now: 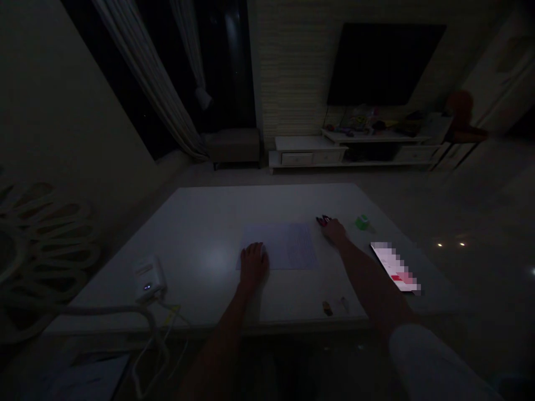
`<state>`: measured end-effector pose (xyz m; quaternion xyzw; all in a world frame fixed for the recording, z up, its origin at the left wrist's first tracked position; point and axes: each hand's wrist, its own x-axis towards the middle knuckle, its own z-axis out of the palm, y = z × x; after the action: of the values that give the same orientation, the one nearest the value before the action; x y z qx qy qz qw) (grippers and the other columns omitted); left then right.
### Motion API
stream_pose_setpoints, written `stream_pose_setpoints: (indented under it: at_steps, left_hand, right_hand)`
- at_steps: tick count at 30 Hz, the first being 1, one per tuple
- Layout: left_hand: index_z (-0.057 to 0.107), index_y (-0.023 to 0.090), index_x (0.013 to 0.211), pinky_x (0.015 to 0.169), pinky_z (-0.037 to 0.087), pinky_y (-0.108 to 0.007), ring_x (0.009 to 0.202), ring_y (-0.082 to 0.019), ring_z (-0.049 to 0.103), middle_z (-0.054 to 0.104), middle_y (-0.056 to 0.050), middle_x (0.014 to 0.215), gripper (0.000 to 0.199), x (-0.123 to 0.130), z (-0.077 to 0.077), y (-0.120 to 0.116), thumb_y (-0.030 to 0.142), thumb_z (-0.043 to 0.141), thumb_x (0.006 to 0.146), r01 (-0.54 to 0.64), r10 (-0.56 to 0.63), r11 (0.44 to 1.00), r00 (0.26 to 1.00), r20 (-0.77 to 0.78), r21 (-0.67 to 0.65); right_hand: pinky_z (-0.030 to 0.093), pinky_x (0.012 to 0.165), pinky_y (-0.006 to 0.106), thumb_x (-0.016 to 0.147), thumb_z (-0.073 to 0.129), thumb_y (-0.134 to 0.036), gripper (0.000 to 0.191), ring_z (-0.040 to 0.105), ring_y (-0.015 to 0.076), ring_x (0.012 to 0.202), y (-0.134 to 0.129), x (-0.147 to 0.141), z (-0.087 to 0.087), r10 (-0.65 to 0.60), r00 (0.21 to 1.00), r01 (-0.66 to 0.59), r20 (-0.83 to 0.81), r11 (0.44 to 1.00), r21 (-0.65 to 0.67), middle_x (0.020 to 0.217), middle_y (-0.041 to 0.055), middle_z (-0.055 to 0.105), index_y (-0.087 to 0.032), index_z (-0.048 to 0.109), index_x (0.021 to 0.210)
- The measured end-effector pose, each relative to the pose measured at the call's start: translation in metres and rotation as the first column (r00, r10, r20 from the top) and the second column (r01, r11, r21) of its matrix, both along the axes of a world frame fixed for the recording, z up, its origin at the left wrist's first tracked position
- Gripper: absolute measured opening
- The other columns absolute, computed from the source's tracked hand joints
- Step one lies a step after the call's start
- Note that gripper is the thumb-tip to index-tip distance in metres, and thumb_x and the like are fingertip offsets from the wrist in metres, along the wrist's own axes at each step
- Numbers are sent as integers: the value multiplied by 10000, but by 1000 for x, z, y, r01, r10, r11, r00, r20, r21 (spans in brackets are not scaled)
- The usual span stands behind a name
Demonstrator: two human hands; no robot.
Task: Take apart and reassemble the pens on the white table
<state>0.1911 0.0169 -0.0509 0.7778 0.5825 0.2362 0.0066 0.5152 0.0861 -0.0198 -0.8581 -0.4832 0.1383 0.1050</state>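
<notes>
My left hand (252,262) lies palm down with its fingers spread on the left edge of a sheet of paper (288,245). Faint lines of writing or print cover the sheet's right half; the dark room makes them unreadable. Beyond the sheet's right corner, my right hand (335,231) reaches down to the white table and has its fingers closed at a small red-and-black object (323,220). The fingers partly cover that object, and its kind is not clear. A small green translucent box (361,222) sits to the right of this hand.
A lit phone or tablet (393,266) lies at the table's right. Near the front edge are a small orange-and-black item (326,308) and a small pale one (344,304). At the left, a white device (149,279) trails cables over the edge, beside a chair's pale looped back (45,239).
</notes>
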Motion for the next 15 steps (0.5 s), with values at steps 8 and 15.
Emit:
stream_pose_setpoints:
  at_steps: [8, 15]
  left_hand:
    - [493, 208, 1185, 943, 410, -425, 1111, -235, 519, 583, -112, 1154, 416, 17, 24, 4, 383, 521, 808, -24, 209, 969, 604, 769, -246]
    - [616, 161, 925, 690, 514, -301, 783, -185, 635, 646, -65, 815, 332, 18, 50, 3, 421, 620, 718, 607, 589, 653, -32, 808, -452]
  right_hand:
    - [470, 694, 259, 742, 586, -313, 450, 623, 227, 923, -14, -64, 22, 109, 970, -87, -217, 991, 105, 1026, 157, 631, -109, 481, 1129]
    - [476, 777, 318, 647, 657, -192, 860, 607, 241, 965, -64, -217, 25, 563, 620, -425, -546, 826, 369, 1098, 140, 599, -139, 214, 1382]
